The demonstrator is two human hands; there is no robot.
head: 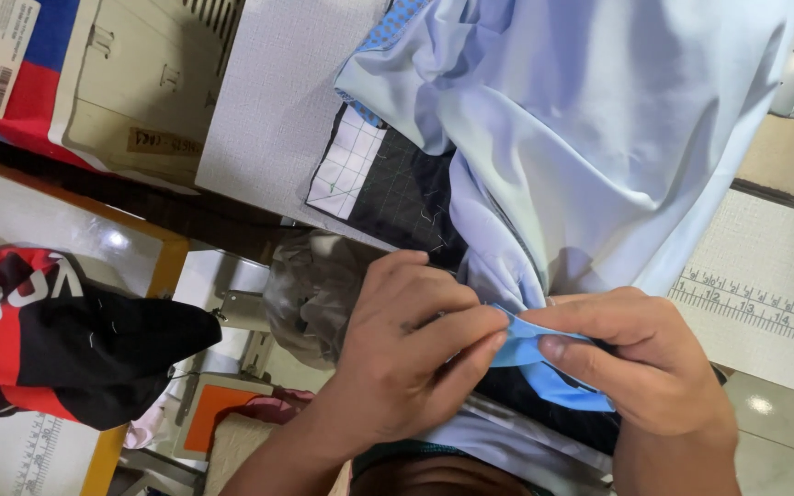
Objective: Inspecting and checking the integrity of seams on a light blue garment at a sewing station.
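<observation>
Seen from above, two bare hands meet at the lower centre of the frame. The left hand (411, 354) and the right hand (640, 363) each pinch one end of a small blue fabric strip (530, 349), thumbs and forefingers closed on it, so the strip lies directly between them, its long axis running left to right. Both hands are equally close to it, fingertips nearly touching. The strip appears to join the pale blue garment (590, 138), which bunches upward from the hands and spreads over the upper right of the frame. Under it, at centre, lies a dark grid-marked cutting mat (397, 188) on the white desk (277, 101), with a printed ruler scale (765, 312) at right. A black and red cloth (57, 340) sits at lower left.
</observation>
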